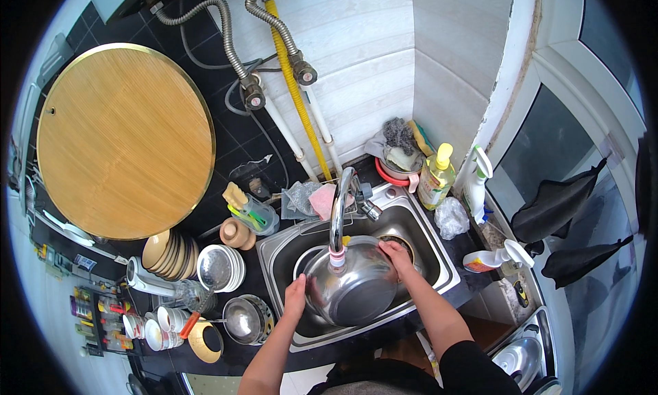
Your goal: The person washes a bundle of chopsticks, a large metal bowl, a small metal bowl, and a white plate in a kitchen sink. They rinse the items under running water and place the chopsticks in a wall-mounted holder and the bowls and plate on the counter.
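Over the sink I hold a shiny stainless steel basin, tilted beneath the curved chrome faucet. My left hand is closed on its left edge. On the far right edge, my right hand grips it too. A darker round patch shows on the basin's near side; I cannot tell whether this is its inside or its underside. Behind it, the pale rim of another round vessel peeks out in the sink, mostly hidden. The faucet's lower end overlaps the basin, and no running water can be made out.
Right of the sink stand a yellow-capped soap bottle, spray bottles and a crumpled plastic bag. Stacked bowls, a metal pot and a wooden-handled utensil fill the left counter. A large round board leans behind.
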Demonstrator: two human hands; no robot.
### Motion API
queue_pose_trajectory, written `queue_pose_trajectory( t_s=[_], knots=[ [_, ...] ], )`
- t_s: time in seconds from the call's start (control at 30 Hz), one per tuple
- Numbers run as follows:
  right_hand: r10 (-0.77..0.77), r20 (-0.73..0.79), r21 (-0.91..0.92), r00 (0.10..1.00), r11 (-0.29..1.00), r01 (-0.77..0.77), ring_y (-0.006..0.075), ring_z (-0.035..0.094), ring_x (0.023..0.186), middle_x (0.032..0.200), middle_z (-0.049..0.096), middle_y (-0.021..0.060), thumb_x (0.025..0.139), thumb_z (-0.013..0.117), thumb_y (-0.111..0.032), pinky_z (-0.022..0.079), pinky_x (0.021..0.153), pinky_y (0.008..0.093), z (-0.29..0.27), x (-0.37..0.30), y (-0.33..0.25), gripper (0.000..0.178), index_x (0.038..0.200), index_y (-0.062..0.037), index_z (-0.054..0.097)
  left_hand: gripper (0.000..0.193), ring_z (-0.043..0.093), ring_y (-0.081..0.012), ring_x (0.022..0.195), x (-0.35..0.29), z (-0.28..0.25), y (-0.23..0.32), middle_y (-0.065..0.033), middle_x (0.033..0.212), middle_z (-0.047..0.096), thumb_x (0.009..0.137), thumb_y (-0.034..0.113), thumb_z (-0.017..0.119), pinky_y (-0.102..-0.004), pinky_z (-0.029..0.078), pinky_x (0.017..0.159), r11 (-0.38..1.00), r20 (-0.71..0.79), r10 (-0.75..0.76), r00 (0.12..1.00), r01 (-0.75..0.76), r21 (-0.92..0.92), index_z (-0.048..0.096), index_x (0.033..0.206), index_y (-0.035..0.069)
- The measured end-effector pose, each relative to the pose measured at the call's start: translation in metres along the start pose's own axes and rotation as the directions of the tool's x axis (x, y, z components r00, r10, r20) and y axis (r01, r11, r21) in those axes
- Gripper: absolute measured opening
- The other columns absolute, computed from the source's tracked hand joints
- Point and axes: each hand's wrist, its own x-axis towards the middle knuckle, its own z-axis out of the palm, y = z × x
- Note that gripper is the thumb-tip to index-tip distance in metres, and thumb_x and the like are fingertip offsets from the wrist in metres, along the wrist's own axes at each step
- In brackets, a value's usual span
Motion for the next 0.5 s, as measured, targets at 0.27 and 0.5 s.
queue_pose_trajectory(
  t_s=[0.27,0.5],
  knots=[
    [-0.093,0.006,-0.232,0.996,0.968,0.092,0.006,0.051,0.064,0.072,0.059,-0.0016,0.076,0.064,-0.025,0.041,0.06,0.0195,0.015,-0.02,-0.037,0.021,0.082,-0.0052,0.062,0.029,0.045,-0.0069,0.076,0.002,-0.001,-0.009,0.0019,0.078,0.054,0.087,0.027,0.048,-0.0204,0.036,0.072,1.0,0.115,-0.014,0.993,0.015,-0.009,0.058,0.089,0.0],
    [-0.05,0.213,-0.493,0.976,0.857,0.151,0.0068,0.048,0.056,0.063,0.056,-0.0004,0.072,0.066,-0.028,0.04,0.052,0.022,0.062,-0.023,-0.025,0.026,0.08,-0.0031,0.062,0.027,0.038,-0.0031,0.056,0.007,-0.02,0.02,0.0058,0.06,0.046,0.08,0.026,0.059,-0.0197,0.031,0.05,0.983,0.125,0.118,0.985,-0.133,0.125,0.058,0.067,0.002]
  ],
)
